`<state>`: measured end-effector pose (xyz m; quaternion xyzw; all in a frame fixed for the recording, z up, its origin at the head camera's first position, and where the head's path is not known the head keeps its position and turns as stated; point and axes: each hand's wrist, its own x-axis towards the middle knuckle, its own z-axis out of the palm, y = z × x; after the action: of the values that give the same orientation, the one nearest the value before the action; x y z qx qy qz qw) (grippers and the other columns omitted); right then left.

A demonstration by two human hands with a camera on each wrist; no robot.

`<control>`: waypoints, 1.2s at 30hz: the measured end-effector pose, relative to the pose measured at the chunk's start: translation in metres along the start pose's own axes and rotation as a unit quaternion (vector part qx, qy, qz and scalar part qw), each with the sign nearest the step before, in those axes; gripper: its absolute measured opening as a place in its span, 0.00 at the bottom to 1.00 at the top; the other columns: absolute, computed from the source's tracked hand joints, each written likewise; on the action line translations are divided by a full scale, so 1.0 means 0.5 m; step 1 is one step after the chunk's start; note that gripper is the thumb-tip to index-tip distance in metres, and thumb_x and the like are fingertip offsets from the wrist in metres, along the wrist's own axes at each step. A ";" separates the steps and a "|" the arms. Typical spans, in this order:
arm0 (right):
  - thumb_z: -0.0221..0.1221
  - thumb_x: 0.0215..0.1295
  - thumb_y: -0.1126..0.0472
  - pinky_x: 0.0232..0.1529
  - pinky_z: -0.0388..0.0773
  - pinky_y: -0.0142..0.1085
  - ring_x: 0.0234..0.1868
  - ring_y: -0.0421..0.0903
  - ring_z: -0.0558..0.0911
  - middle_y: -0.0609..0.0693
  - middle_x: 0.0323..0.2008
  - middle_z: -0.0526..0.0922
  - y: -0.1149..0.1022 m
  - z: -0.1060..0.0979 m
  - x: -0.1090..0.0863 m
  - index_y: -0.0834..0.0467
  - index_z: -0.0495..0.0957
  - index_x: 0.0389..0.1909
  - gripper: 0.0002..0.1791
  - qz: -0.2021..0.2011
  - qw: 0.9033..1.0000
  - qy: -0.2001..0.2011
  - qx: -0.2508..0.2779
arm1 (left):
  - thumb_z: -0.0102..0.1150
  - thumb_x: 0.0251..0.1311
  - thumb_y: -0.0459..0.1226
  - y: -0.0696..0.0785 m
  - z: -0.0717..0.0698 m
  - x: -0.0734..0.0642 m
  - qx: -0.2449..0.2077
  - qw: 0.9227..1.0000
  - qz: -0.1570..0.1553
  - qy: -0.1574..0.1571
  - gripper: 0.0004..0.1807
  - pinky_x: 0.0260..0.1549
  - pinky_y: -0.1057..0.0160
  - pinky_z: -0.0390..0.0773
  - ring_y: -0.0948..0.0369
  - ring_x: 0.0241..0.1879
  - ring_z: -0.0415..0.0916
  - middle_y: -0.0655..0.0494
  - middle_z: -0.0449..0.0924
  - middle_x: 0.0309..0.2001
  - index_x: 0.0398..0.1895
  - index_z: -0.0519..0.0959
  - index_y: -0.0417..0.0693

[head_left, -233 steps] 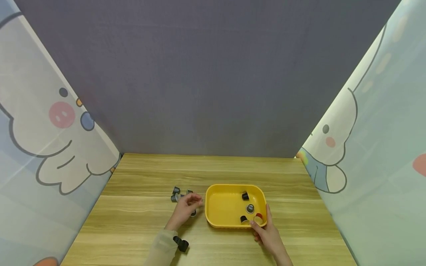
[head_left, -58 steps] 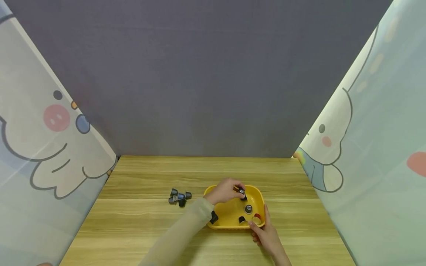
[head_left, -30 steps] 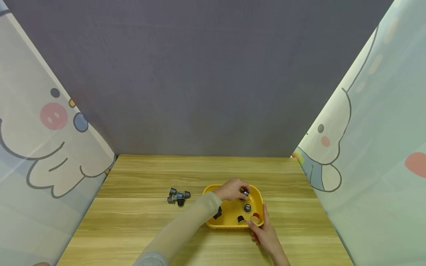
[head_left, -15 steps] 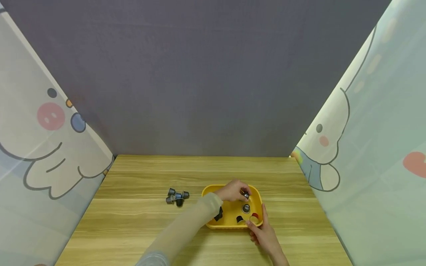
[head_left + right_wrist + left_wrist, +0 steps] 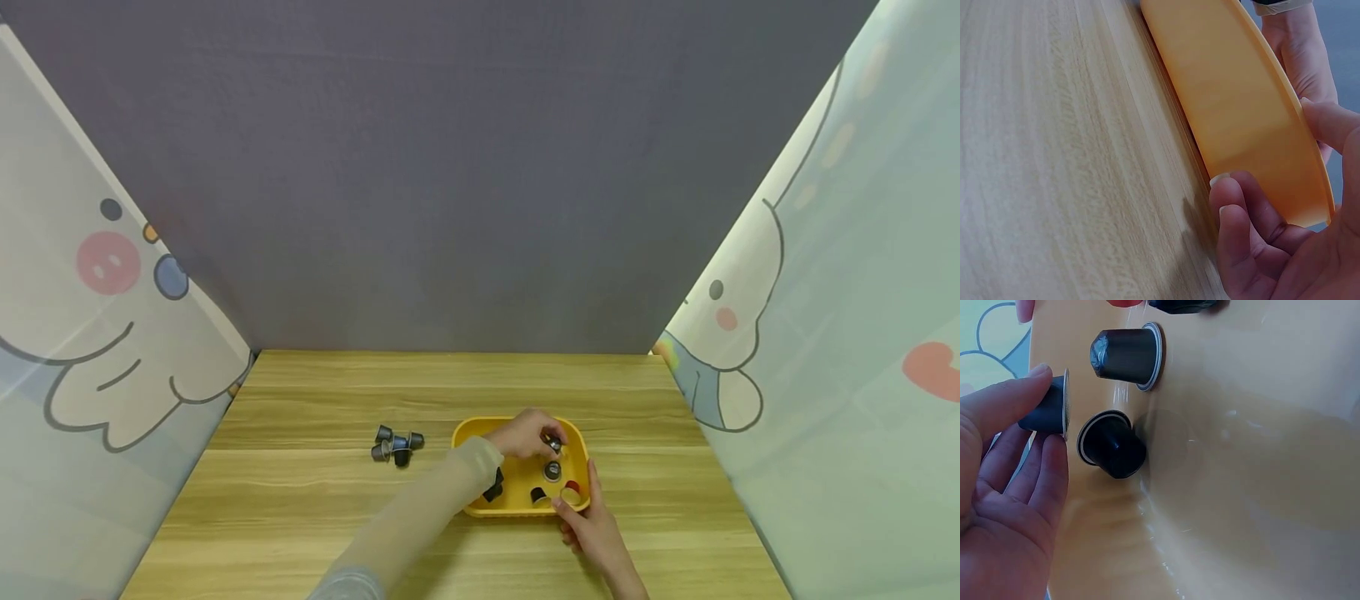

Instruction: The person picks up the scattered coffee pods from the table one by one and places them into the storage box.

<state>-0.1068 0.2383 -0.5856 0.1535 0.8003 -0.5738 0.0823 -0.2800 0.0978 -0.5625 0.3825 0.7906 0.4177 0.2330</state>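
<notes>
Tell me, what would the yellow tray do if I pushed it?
The yellow tray looks stiff: its rim shows no obvious bend where the right hand grips it. Being wide and low, it would probably slide, not tip. The round-sided capsules inside might roll around too.

A dark grey backdrop (image 5: 450, 183) stands at twelve o'clock, a wood-grain table (image 5: 300, 517) at six; a pale cartoon-print sheet (image 5: 90, 333) hangs at nine, a second sheet (image 5: 847, 333) at three.

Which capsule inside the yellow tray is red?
The red capsule lies in the near-right corner, beside the right hand; the tray's other visible capsules look black or dark.
</notes>
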 end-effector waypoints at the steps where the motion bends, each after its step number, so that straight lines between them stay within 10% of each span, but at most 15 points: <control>1: 0.63 0.68 0.47 0.18 0.74 0.34 0.19 0.45 0.76 0.52 0.20 0.76 0.000 0.001 0.000 0.44 0.29 0.80 0.56 0.000 1.000 0.001 0.000 | 0.71 0.55 0.28 -0.001 0.001 0.000 -0.002 1.000 0.000 -0.001 0.12 0.36 0.72 0.78 0.71 0.36 0.77 0.60 0.84 0.38 0.44 0.85 0.43; 36: 0.63 0.68 0.48 0.19 0.75 0.34 0.19 0.46 0.77 0.53 0.21 0.77 -0.003 -0.002 -0.002 0.44 0.28 0.80 0.57 -0.002 1.000 -0.006 -0.009 | 0.68 0.61 0.30 0.040 -0.029 -0.027 -0.039 0.999 -0.024 0.025 0.12 0.40 0.70 0.79 0.60 0.51 0.80 0.59 0.84 0.46 0.48 0.84 0.46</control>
<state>-0.1061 0.2389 -0.5836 0.1474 0.8053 -0.5675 0.0877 -0.2734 0.0872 -0.5372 0.3432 0.7884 0.4517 0.2378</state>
